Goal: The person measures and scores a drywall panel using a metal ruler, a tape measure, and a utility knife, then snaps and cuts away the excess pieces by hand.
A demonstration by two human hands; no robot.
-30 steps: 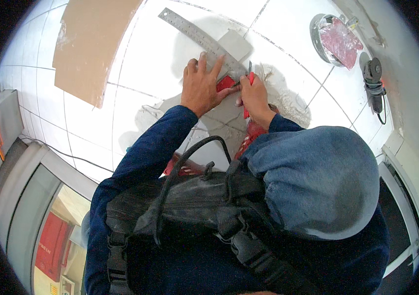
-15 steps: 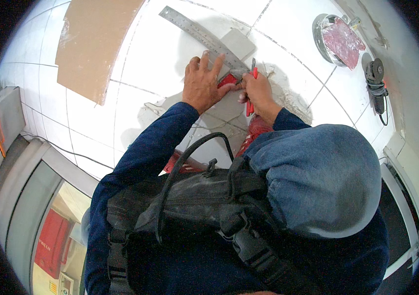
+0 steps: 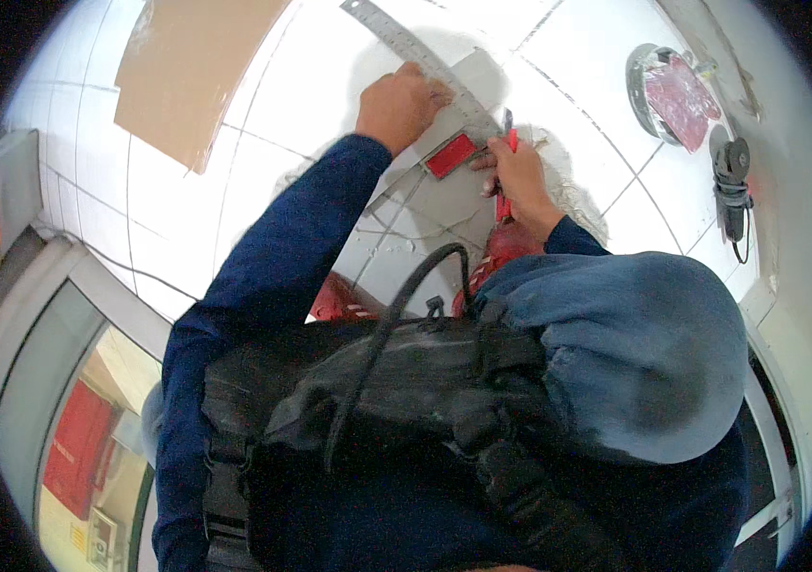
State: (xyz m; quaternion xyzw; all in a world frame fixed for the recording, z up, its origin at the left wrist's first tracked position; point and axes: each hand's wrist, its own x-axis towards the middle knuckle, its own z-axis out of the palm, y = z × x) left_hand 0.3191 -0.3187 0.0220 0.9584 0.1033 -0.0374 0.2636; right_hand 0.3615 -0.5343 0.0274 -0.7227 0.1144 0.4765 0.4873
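Observation:
My left hand (image 3: 400, 107) has its fingers curled in, its fingertips by the edge of a long metal ruler (image 3: 416, 52); what they hold, if anything, is hidden. The ruler slants across a pale grey slab (image 3: 475, 78). Close to its near end lies a red rectangular block (image 3: 450, 155) with a metal edge; I cannot tell whether the two are joined. My right hand (image 3: 521, 176) is closed around a slim red tool (image 3: 512, 141) with a grey tip pointing away from me, its kind unclear, just right of the ruler's end.
A sheet of brown board (image 3: 192, 81) lies at the far left. Against the right wall are an angle grinder (image 3: 732, 176) with its cord wrapped round it and a round metal container (image 3: 649, 91) with a red plastic-wrapped packet (image 3: 680, 100). A cable (image 3: 120, 269) runs along the left floor.
My left hand has gone from spread over the ruler to curled up, a little farther away, uncovering the red block. My right hand still holds the red tool. The whole view has shifted slightly.

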